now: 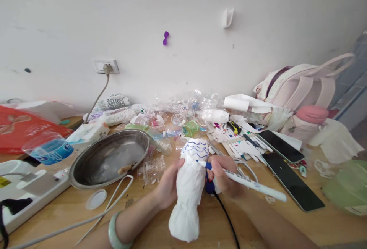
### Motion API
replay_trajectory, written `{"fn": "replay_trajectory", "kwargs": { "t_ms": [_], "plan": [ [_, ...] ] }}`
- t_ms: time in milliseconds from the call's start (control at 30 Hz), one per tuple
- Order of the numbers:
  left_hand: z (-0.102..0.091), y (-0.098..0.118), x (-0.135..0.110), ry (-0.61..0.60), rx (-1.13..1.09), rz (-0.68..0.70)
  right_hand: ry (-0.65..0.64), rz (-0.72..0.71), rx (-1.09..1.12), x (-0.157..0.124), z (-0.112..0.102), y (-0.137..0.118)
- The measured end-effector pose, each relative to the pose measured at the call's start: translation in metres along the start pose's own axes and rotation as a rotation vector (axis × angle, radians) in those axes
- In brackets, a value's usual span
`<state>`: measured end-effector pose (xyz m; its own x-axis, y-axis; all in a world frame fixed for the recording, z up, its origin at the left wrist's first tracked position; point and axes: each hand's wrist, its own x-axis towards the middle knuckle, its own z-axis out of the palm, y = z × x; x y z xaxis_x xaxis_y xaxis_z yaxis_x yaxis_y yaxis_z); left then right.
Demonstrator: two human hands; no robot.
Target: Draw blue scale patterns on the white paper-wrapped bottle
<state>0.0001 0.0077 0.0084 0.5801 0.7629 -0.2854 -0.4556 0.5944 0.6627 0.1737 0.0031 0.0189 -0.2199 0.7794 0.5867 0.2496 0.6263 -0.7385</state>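
Note:
My left hand (168, 186) is wrapped round a white paper-covered bottle shape (189, 188) that lies on the wooden table (143, 218). Blue wavy lines are drawn near its far end. My right hand (222, 174) grips a white marker with a blue tip (243, 182); the tip touches the paper beside the blue lines. A pale green bangle (114, 233) sits on my left wrist.
A steel pan (110, 159) lies to the left, with a power strip (34, 193) and white cable beside it. Several markers (243, 140), two phones (289, 165) and a pink backpack (301, 84) lie to the right. Clear plastic scraps (177, 115) crowd the back. A black cord (226, 218) runs under my right hand.

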Motion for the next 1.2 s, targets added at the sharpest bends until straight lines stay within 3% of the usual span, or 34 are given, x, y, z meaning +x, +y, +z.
{"fn": "replay_trajectory", "kwargs": {
  "t_ms": [100,267,500,700,800,933,1200],
  "plan": [
    [-0.001,-0.002,0.001,0.051,0.017,0.049,-0.001,-0.066,-0.159,0.004,0.000,-0.010],
    [-0.003,-0.007,-0.001,0.030,0.057,0.060,0.002,-0.206,-0.277,0.010,0.002,-0.019],
    [0.003,-0.005,-0.003,0.130,0.071,0.113,-0.014,-0.230,-0.289,0.010,0.004,-0.017],
    [0.004,-0.003,-0.005,0.168,-0.038,-0.040,-0.052,-0.250,-0.284,0.009,0.004,-0.015],
    [0.005,-0.001,-0.005,0.105,-0.070,-0.046,-0.070,-0.224,-0.261,0.008,0.002,-0.013],
    [0.000,-0.001,-0.004,-0.045,-0.050,-0.094,-0.100,-0.084,-0.154,0.005,-0.002,-0.010],
    [-0.010,-0.003,-0.002,-0.217,-0.002,-0.060,-0.047,0.075,0.187,0.002,0.000,-0.005]
  ]
}}
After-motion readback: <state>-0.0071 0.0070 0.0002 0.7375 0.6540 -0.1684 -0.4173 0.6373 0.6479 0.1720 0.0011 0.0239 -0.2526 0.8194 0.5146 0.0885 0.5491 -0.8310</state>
